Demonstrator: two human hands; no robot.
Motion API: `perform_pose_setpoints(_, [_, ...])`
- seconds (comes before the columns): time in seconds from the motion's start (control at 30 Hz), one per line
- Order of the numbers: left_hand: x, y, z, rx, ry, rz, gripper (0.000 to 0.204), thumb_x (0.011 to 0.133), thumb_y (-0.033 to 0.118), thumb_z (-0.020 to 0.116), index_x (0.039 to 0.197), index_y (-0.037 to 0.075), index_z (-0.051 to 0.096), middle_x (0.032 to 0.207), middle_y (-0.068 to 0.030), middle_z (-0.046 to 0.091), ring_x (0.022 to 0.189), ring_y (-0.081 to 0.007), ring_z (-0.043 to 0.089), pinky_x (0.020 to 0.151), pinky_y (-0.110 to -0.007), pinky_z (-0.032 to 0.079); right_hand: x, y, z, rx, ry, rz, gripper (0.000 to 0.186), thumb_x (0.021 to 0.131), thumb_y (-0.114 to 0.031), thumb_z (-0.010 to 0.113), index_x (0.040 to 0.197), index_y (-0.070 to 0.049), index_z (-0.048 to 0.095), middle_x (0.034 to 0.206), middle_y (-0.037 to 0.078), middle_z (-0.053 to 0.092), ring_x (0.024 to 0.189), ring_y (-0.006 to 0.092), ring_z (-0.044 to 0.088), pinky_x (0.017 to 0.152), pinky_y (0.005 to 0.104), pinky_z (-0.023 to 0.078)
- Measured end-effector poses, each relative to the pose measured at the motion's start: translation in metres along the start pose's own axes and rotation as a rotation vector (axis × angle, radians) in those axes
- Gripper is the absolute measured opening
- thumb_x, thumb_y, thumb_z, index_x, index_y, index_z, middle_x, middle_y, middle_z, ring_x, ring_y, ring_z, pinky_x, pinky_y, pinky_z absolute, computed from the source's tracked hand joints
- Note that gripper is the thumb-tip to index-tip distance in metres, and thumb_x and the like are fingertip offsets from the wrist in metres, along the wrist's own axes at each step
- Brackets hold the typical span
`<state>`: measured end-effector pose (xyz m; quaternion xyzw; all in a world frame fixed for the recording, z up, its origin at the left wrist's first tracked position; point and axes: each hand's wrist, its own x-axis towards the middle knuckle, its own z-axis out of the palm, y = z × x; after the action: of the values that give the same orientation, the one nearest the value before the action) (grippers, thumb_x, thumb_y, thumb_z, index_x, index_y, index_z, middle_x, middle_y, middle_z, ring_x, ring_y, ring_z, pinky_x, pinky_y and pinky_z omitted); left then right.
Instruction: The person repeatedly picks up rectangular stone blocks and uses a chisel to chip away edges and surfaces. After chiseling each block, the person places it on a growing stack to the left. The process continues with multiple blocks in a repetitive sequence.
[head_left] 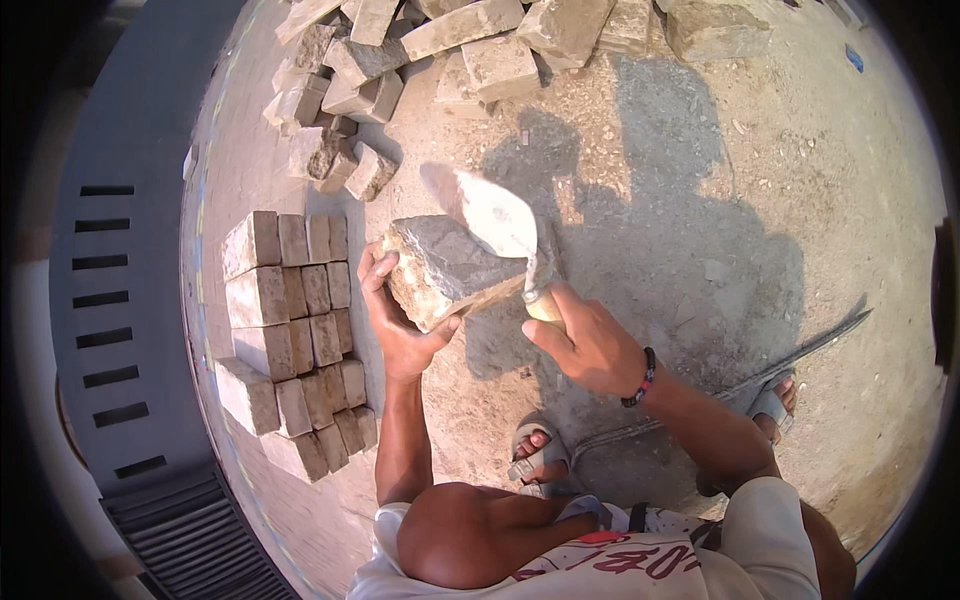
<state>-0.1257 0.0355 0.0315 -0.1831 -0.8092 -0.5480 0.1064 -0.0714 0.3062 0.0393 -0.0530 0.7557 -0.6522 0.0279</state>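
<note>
- Holds a rough brick (432,262) in the left hand (400,338), gripping its left end between curled fingers and thumb.
- Grips a trowel (505,222) by its pale handle (546,308) in the right hand (597,345), closed around it.
- Carries the brick in front of the body, apparently raised off the ground (868,200), to the right of a neat brick stack (254,298) and nearer than a loose brick heap (500,68).
- Places the blade across the brick's upper face; cannot tell contact from a narrow gap.
- Reads, as a judgement, as blade work on that rough face.
- Recommend a firm left grip, well back from the blade's path.
- Advise short, controlled strokes, directed away from the left fingers.
- Advise turning the brick to present each uneven side squarely to the blade.
- Note open sandals (541,466) nearby: guard against a slipped brick or flying chips.
</note>
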Motion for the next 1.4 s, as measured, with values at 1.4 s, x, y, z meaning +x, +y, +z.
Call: perform_pose_setpoints(1.4, [-0.044,-0.024,-0.019,-0.208,0.076,-0.036,0.098,0.057,0.006,0.088,0.137,0.019,0.033,0.147,-0.0150,0.021,0.138,-0.0331,0.033,0.111,-0.045,0.041,0.023,-0.066,0.060,-0.303,-0.334,-0.092,0.042,0.096,-0.028,0.059,0.112,0.009,0.048,0.073,0.026,0.063,0.069,0.0434,0.066,0.062,0.0458,0.049])
